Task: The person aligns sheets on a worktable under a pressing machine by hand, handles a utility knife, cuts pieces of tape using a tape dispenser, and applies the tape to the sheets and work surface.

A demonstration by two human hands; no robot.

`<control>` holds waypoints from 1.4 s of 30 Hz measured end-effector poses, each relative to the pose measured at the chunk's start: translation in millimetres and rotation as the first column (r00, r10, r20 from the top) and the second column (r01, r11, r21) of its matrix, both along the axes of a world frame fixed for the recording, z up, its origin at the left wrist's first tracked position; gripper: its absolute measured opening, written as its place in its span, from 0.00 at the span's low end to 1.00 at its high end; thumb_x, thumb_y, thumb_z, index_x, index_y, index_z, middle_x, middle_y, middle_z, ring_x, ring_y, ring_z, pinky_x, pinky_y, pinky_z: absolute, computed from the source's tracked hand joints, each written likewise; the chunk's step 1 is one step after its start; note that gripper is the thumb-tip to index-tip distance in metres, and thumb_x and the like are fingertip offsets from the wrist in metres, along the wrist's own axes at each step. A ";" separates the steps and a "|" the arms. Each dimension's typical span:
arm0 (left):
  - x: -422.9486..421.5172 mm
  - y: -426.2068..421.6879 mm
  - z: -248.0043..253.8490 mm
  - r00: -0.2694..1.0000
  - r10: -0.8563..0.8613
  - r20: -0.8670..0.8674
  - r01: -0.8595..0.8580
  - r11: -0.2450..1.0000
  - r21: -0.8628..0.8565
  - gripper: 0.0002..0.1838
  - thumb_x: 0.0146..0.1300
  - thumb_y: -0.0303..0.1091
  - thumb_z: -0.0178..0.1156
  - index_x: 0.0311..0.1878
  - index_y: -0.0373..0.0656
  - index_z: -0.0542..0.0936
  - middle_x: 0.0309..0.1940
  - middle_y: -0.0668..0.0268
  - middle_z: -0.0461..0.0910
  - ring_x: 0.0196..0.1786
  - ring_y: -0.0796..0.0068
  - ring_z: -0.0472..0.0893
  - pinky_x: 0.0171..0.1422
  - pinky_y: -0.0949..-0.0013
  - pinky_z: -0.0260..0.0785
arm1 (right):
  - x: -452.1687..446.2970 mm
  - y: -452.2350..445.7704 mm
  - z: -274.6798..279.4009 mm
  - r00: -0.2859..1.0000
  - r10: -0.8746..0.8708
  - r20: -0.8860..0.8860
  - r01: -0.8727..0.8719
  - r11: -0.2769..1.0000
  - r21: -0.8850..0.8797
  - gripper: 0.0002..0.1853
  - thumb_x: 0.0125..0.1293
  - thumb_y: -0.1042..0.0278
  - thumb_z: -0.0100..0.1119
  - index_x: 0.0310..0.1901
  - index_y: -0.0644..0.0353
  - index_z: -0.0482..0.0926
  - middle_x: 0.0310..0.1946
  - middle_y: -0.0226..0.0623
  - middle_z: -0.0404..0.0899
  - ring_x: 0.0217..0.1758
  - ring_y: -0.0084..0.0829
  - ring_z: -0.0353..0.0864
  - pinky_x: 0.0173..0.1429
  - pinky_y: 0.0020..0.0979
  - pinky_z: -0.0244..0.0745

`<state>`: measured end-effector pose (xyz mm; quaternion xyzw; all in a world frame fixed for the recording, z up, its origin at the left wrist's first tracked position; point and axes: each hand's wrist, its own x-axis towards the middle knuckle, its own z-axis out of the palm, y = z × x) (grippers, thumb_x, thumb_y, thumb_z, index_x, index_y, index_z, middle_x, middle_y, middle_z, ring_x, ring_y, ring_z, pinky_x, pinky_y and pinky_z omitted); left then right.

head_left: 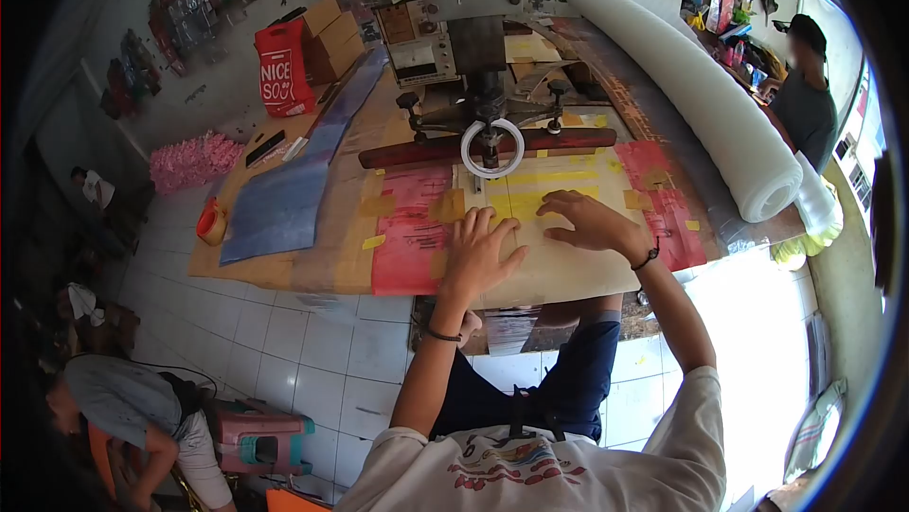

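Your table (352, 247) spreads around the press (478, 44); the foam roll (701, 100) lies right of the press. The cream sheet (559, 273) lies on the press's near side, under your left hand (478, 252), fingers spread, and right hand (597, 225), fingers fairly close, thumb apart.

A streaky yellow piece (524, 203) lies flat on the cream surface (559, 271), between two red strips (412, 247).

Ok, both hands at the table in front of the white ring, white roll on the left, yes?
Not left: head view shows the white roll on the right. Left hand and right hand at the table, in front of the white ring, as stated.
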<state>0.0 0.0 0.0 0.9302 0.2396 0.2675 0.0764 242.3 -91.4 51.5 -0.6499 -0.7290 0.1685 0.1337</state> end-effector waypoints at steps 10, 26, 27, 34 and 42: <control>-2.6 1.9 -0.4 0.998 -0.026 0.064 0.026 1.000 -0.003 0.22 0.62 0.56 0.69 0.56 0.58 0.85 0.60 0.61 0.73 0.69 0.57 0.69 0.71 0.50 0.58 | -4.4 70.8 -58.0 0.987 -0.111 0.117 0.069 0.945 0.321 0.32 0.78 0.45 0.51 0.74 0.58 0.68 0.78 0.52 0.62 0.83 0.53 0.56 0.84 0.52 0.51; 2.5 7.3 -10.4 1.000 -0.023 0.002 0.023 1.000 -0.005 0.31 0.63 0.60 0.68 0.66 0.57 0.83 0.67 0.55 0.73 0.70 0.57 0.73 0.71 0.51 0.57 | -22.2 113.6 -55.4 0.911 -0.246 0.331 0.192 0.963 0.189 0.35 0.80 0.38 0.40 0.81 0.47 0.59 0.84 0.47 0.51 0.87 0.53 0.48 0.85 0.65 0.44; 2.9 8.6 -12.1 1.000 -0.022 0.006 0.022 1.000 0.002 0.30 0.64 0.58 0.67 0.66 0.56 0.83 0.68 0.54 0.73 0.71 0.57 0.72 0.72 0.50 0.57 | -23.7 116.1 -57.4 0.903 -0.257 0.343 0.183 0.955 0.235 0.35 0.80 0.39 0.41 0.81 0.47 0.59 0.84 0.47 0.52 0.87 0.52 0.49 0.84 0.65 0.45; 6.0 13.9 -23.8 0.998 0.014 0.054 -0.013 1.000 -0.011 0.30 0.66 0.49 0.64 0.69 0.48 0.80 0.70 0.49 0.72 0.75 0.53 0.68 0.77 0.50 0.55 | -37.8 122.7 -48.2 0.934 -0.277 0.225 0.245 0.956 0.160 0.33 0.80 0.40 0.42 0.78 0.48 0.64 0.80 0.45 0.61 0.85 0.51 0.54 0.83 0.66 0.47; 3.9 9.8 -15.8 0.997 0.006 0.075 -0.001 0.998 -0.065 0.31 0.67 0.50 0.65 0.68 0.41 0.79 0.73 0.47 0.70 0.77 0.51 0.65 0.82 0.52 0.53 | -35.5 132.1 -50.8 0.917 -0.323 0.234 0.291 0.943 0.164 0.31 0.80 0.39 0.43 0.77 0.45 0.67 0.80 0.44 0.62 0.85 0.51 0.54 0.82 0.68 0.47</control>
